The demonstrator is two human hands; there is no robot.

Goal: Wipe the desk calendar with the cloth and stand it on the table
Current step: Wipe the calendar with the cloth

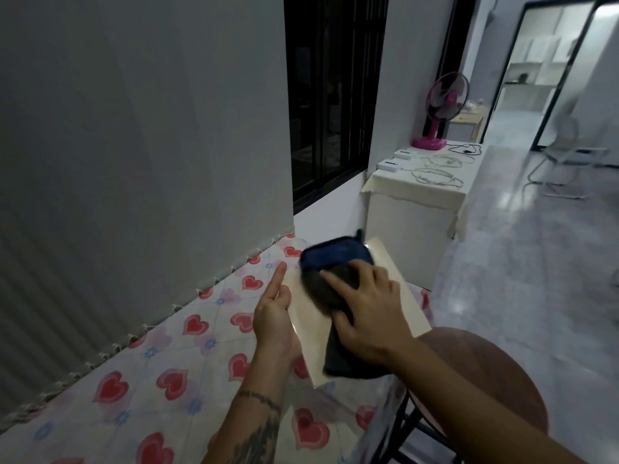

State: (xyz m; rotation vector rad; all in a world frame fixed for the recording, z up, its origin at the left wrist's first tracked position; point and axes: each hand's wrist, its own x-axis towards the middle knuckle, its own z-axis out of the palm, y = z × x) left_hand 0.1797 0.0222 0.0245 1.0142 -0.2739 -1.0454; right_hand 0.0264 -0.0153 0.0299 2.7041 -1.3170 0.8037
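Note:
The desk calendar (398, 289) is a pale cream card lying flat over the right corner of the table (174, 370), which has a heart-print cover. My left hand (273, 316) grips its left edge, forefinger stretched along it. My right hand (366, 313) presses a dark blue and grey cloth (335, 262) down on the calendar's face, fingers spread over the fabric. The cloth is blurred at its far end and covers most of the calendar's middle.
A grey wall runs along the table's left side. A round brown stool (495, 373) stands at the table's right edge below my right arm. Farther off are a white cabinet (408, 229) with cables, a pink fan (442, 105), and a tiled floor.

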